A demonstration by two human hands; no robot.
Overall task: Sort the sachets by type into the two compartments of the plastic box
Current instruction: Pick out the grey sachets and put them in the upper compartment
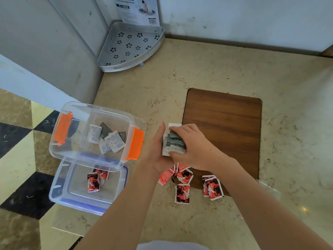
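A stack of grey and white sachets (174,142) lies in my left hand (156,156), held palm up, with my right hand (192,148) pressed over the stack from the right. Several red and black sachets (182,193) lie loose on the counter just below my hands, some on the board's edge (212,186). To the left stands the clear box with orange latches (97,134), holding several white and grey sachets (110,139). In front of it sits a clear tray with a blue rim (59,188), holding two or three red and black sachets (95,180).
A brown wooden board (225,127) lies on the beige marble counter (144,91) to the right of my hands. A perforated metal corner shelf (129,46) leans in the far corner against the wall. The counter's left edge drops to a checkered floor (18,159).
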